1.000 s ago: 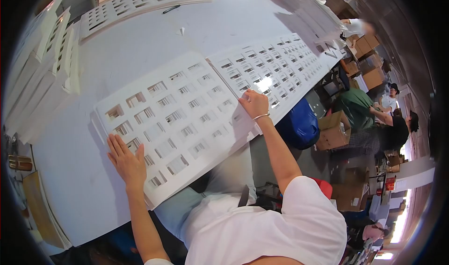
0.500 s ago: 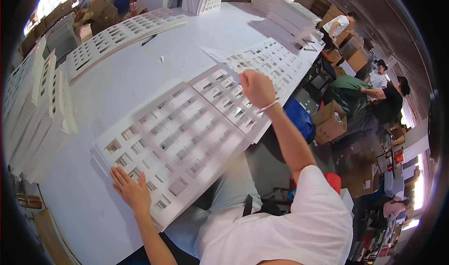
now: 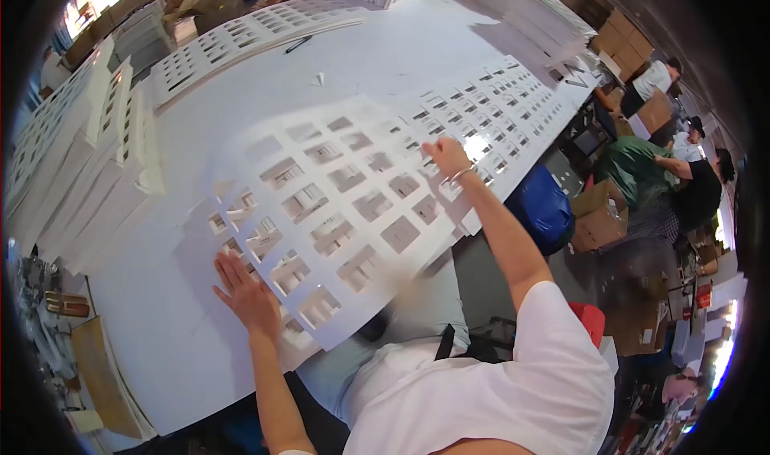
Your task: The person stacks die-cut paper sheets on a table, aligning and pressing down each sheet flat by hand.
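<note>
Partway: cut-out sheet (image 3: 297, 237) is over the stack (image 3: 293, 351), askew, partly raised, not yet flush. My left hand (image 3: 250, 302) is open at the stack's left edge; right hand (image 3: 447, 157) is curled by its right side, pinch unconfirmed.

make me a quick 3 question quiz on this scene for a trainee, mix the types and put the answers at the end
1. Multiple choice: where is the bracelet?
a) On the left wrist
b) On the right wrist
c) Loose on the table

2. True or false: the pen touches neither the left hand nor the right hand.

3. Fill in the colour: the bag on the floor beside the table is ____.

Key: 1 b; 2 true; 3 blue.
</note>
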Demonstrator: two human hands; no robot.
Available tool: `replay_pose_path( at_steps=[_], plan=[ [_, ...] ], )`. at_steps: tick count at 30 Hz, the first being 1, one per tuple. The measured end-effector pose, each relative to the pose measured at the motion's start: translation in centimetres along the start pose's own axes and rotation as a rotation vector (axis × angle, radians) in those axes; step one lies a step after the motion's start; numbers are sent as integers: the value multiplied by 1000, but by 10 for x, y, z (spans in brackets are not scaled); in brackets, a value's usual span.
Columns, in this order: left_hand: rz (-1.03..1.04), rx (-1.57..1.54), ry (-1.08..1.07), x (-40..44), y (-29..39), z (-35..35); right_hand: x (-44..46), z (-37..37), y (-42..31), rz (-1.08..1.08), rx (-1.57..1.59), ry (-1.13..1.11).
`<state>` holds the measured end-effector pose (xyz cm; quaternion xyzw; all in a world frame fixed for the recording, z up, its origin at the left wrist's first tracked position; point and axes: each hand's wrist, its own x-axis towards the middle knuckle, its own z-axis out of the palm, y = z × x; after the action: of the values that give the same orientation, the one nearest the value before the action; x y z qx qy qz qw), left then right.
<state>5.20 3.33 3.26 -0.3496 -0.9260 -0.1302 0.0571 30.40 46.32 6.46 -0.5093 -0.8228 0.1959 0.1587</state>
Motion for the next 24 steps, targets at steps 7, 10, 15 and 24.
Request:
replay_pose_path(
  at_steps=[7, 10, 15, 24],
  plan=[
    [-62, -535, 315, 11, 0, -29, -30, 79, -29, -47, -399, 321],
    [-248, -619, 225, 21, 9, -56, -32, 88, -27, -120, -479, 385],
    [-350, -767, -43, 31, 12, -51, -44, 85, -25, -241, -357, 430],
    [-484, -982, 90, 21, -7, -32, -42, 80, -26, -250, -272, 367]
  ],
)
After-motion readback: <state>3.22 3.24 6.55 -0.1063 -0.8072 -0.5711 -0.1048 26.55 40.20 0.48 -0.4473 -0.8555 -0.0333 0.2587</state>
